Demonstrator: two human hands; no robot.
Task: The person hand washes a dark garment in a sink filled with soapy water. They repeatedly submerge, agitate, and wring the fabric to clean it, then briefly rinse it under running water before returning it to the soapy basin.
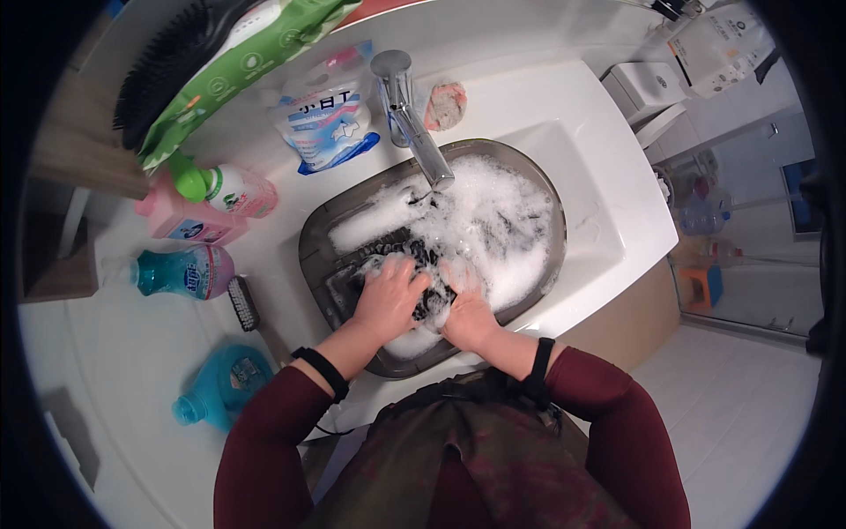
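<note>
1. Along the left edge of the surface (520, 97) I count four bottles (187, 271), one brush (244, 304).
2. One faucet (407, 115) obstructs the basin (557, 251) at its rear edge.
3. Toward its front, left hand (388, 295) and right hand (469, 310) clutch one dark cloth (434, 306).

Large dark characters across the white-and-blue pouch (328, 134). Pale round icons on the green pack (251, 69). Blue label on the pink bottle (187, 210), wording too small. Small logo on the pump bottle (247, 190). Bold sideways lettering on the teal-and-pink bottle (187, 271). Teal jug (225, 386): label illegible. White packet (723, 44), upper right: tiny print, illegible.
</note>
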